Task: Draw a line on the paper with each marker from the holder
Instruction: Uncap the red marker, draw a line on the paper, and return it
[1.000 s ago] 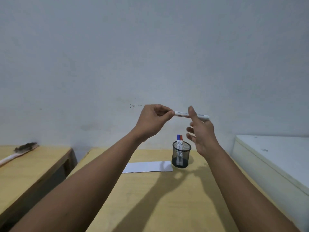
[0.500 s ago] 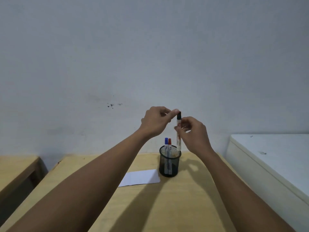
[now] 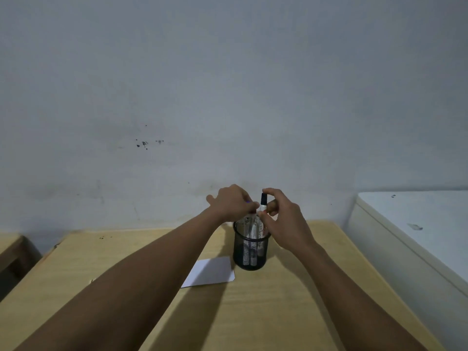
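Note:
A black mesh holder (image 3: 249, 260) stands on the wooden table (image 3: 253, 315), with white marker barrels showing through its mesh. My right hand (image 3: 286, 221) pinches a black-capped marker (image 3: 263, 200) that stands upright with its lower end inside the holder. My left hand (image 3: 231, 202) is closed over the holder's left side, its fingertips on the top of a marker (image 3: 249, 220) whose blue cap just shows between the fingers. A speck of red cap peeks out beside my right fingers. The white paper (image 3: 211, 273) lies flat, just left of the holder.
A white cabinet top (image 3: 417, 224) runs along the table's right side. The corner of a second wooden table (image 3: 10, 245) sits at the far left across a gap. A plain wall stands close behind the holder.
The black-capped marker went from level between both hands to upright, then down into the holder. My left hand let go of it and dropped onto the blue-capped marker.

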Action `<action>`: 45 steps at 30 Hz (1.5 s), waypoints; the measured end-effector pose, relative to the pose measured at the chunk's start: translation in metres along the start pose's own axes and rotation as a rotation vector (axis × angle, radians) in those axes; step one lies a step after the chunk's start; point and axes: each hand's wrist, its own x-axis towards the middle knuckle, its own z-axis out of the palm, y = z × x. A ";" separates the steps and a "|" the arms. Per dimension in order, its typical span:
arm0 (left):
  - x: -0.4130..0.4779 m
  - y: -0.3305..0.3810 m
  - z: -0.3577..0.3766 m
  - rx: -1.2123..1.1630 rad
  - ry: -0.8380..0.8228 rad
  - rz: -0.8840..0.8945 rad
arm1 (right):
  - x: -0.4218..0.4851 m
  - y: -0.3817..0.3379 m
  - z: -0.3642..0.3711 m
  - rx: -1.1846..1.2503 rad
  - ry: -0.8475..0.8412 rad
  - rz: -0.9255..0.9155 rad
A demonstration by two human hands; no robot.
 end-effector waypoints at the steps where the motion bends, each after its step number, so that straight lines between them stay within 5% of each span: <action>1: 0.000 0.001 0.001 -0.024 0.011 -0.003 | -0.001 0.002 0.001 -0.019 -0.014 0.001; 9: -0.004 0.010 -0.008 -0.085 0.115 0.040 | -0.007 0.002 0.001 -0.084 0.002 0.023; 14: -0.021 0.027 -0.049 -0.146 0.268 0.112 | -0.009 -0.026 -0.020 0.125 0.079 0.065; 17: -0.039 0.037 -0.081 -0.375 0.384 0.060 | -0.016 -0.059 -0.039 0.324 -0.048 0.084; 20: -0.064 0.041 -0.112 -0.652 0.410 -0.008 | -0.025 -0.091 -0.053 0.693 0.050 0.108; 24: -0.108 0.034 -0.131 -0.567 0.345 0.054 | -0.037 -0.138 -0.063 1.205 0.112 0.149; 28: -0.151 0.026 -0.143 -0.441 0.352 0.163 | -0.050 -0.182 -0.055 1.080 0.063 0.054; 34: -0.192 0.001 -0.158 -0.447 0.475 0.196 | -0.069 -0.217 -0.036 1.214 0.009 0.040; 45: -0.202 -0.055 -0.191 -0.655 0.235 -0.109 | -0.079 -0.231 0.009 1.006 -0.144 -0.143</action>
